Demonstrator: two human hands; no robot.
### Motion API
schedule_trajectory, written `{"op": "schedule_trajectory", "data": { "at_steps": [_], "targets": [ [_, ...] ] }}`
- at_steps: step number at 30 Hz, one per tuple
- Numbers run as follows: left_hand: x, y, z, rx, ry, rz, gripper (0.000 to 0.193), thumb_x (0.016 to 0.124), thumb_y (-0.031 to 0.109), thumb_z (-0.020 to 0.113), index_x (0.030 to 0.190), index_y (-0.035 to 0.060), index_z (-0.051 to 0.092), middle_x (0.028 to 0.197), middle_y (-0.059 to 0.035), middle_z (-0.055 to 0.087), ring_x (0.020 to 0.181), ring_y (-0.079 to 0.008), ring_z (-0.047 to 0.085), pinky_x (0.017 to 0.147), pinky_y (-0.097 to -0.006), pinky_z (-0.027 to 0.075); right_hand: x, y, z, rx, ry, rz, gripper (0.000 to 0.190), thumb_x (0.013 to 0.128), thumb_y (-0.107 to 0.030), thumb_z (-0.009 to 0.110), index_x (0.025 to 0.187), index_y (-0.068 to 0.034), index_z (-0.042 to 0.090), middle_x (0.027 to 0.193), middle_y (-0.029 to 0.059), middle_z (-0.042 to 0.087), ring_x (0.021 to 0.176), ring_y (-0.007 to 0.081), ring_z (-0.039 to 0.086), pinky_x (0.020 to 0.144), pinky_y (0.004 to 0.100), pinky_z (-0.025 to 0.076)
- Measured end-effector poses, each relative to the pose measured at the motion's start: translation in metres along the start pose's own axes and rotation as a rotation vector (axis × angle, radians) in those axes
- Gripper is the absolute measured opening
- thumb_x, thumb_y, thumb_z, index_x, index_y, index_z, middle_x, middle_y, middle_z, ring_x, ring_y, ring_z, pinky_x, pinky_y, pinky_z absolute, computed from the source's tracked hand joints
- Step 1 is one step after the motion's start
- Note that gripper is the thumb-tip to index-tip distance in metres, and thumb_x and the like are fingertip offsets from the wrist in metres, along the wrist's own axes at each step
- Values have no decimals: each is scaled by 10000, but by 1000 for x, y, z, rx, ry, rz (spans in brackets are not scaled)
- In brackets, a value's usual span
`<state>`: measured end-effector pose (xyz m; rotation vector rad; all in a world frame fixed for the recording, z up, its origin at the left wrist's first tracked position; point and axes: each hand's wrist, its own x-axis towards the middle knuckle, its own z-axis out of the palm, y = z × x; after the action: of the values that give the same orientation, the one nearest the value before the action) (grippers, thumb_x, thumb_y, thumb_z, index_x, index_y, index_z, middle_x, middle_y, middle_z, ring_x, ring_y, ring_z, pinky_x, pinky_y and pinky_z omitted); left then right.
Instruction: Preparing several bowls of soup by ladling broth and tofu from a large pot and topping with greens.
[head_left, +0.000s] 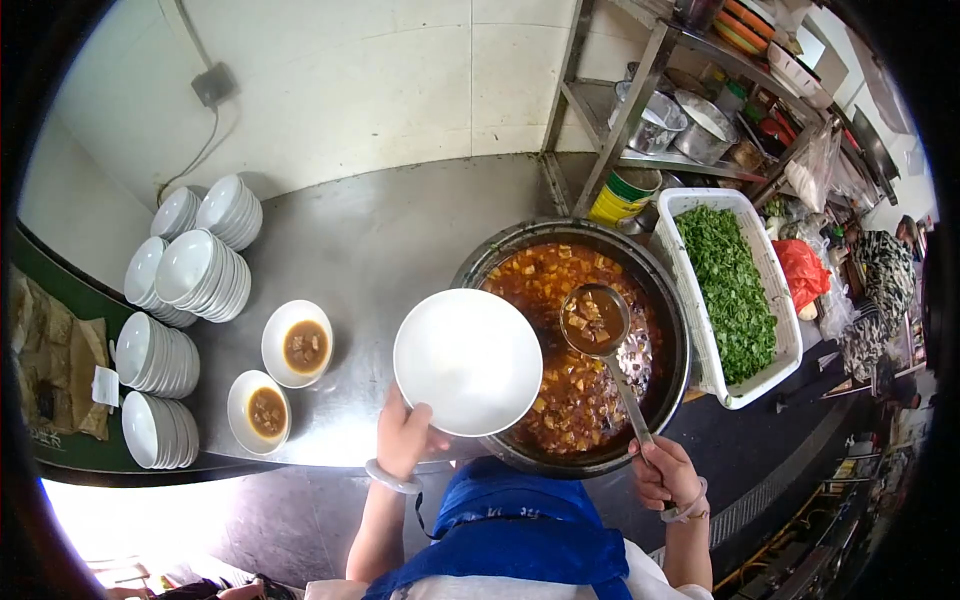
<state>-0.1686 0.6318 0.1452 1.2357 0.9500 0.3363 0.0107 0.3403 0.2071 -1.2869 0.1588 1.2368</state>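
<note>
My left hand (405, 426) grips the lower rim of a white bowl (468, 361), which shows no food inside and overlaps the left side of a large dark pot (679, 360). Reddish-brown stew (577, 420) with diced pieces fills much of the pot. In my right hand (666, 471) is the handle of a metal ladle (628, 397). Its round cup holds broth and diced chunks, over the stew. On the steel counter to the left, two white bowls, one farther back (297, 345) and one nearer (259, 412), each contain brown broth with chunks.
Several stacks of white bowls (202, 274) stand at the counter's left end. Right of the pot is a white plastic basket (787, 367) of chopped greens (727, 292). Behind it rises a metal shelf (630, 112) with pots. A person in patterned clothing (881, 292) is at far right.
</note>
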Motion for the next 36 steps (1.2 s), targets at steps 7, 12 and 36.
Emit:
{"op": "schedule_trajectory", "data": {
  "at_steps": [7,12,36],
  "targets": [
    [24,3,39,126,-46,87,486,823,54,420,1290,-17,305,739,-173,630,494,-213,632,399,-289,499,-32,-7,12,5,-70,53,226,980,-212,366,998,-26,493,533,-19,322,314,55,256,278,229,229],
    [28,0,56,45,-212,14,501,834,85,413,1309,0,277,736,-164,632,497,-198,633,386,-261,477,-23,13,19,-145,-67,83,227,977,-200,376,1013,-3,481,541,-13,346,322,69,287,296,225,262],
    [2,-11,12,-217,-216,-58,505,809,17,389,1300,-15,275,837,-169,623,488,-185,621,361,-209,442,-9,3,-2,512,-303,17,246,979,-236,369,1000,-25,492,525,-30,315,311,45,264,261,226,237]
  ]
}}
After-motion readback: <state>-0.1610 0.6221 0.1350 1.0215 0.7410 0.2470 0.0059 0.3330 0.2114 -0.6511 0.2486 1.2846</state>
